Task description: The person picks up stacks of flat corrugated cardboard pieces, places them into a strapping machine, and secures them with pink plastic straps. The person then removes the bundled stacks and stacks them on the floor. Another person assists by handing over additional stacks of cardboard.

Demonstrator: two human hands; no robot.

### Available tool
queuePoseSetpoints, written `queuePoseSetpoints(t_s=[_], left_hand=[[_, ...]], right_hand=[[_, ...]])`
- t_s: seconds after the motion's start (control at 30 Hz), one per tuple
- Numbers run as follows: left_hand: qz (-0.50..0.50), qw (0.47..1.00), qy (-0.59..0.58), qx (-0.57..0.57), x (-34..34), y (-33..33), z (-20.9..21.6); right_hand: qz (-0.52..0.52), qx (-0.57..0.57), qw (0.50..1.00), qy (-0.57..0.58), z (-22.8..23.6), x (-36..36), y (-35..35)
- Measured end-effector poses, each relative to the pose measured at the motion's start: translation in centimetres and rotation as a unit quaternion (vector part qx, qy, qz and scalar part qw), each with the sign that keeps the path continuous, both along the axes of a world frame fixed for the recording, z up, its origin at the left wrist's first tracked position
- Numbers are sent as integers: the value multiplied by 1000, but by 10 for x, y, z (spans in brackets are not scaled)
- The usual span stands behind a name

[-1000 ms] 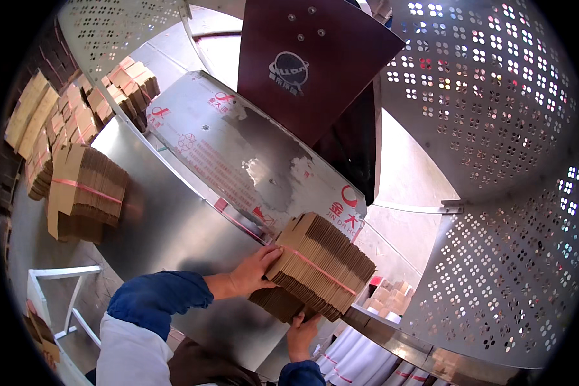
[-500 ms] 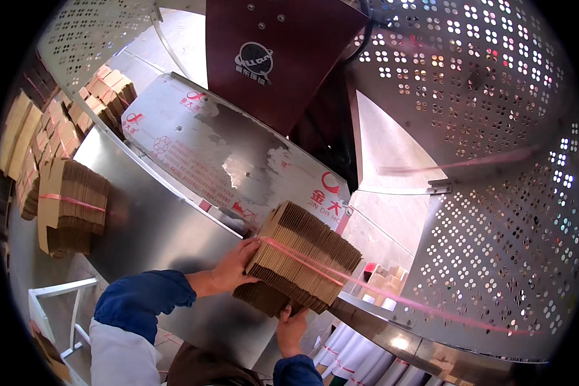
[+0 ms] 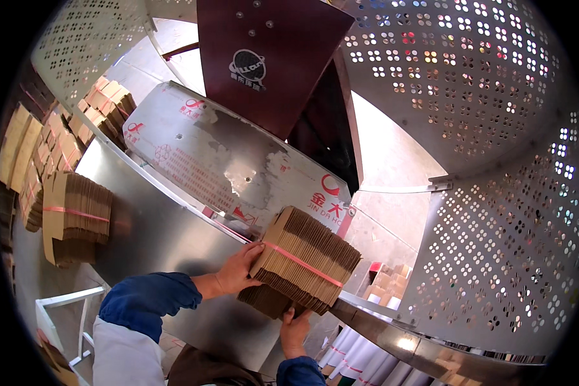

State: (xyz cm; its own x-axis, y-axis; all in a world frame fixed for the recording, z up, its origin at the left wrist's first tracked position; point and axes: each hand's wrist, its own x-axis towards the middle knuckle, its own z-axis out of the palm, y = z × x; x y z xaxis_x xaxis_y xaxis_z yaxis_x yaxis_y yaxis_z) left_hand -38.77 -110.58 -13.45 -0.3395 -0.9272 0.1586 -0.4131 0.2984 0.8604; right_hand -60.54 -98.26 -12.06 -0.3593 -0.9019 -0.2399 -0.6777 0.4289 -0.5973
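A bundle of flat cardboard pieces [image 3: 305, 248] stands on the bare metal worktop [image 3: 167, 231], partly over the machine's middle. Around it runs a pink strap [image 3: 302, 260], lying flat against the cardboard. At the bundle's left end is my left hand [image 3: 239, 269], its fingers on the side and thumb near the strap. My right hand [image 3: 294, 331] grips the near lower edge, thumb up against the cardboard; its other fingers are partly hidden below.
Another strapped cardboard bundle [image 3: 77, 215] sits at the worktop's left end. More bundles [image 3: 61, 138] are stacked beyond it. Perforated metal guards [image 3: 482, 244] rise on the right, and a dark red machine panel [image 3: 270, 58] stands behind. White rolls [image 3: 367, 360] lie below right.
The pink band that stretched from the bundle to the right guard is gone; only the strap round the cardboard remains. Both hands keep their places while the view shifts slightly.
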Motion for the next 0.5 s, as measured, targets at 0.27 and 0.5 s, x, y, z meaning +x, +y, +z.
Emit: queuePoseSetpoints(t_s=[0.27, 0.5], left_hand=[[2, 999, 5, 47, -3, -1, 1], [-10, 1000, -4, 29, -3, -6, 6]], right_hand=[[0, -40, 999, 16, -14, 3, 5], [-1, -93, 996, 7, -7, 5, -1]])
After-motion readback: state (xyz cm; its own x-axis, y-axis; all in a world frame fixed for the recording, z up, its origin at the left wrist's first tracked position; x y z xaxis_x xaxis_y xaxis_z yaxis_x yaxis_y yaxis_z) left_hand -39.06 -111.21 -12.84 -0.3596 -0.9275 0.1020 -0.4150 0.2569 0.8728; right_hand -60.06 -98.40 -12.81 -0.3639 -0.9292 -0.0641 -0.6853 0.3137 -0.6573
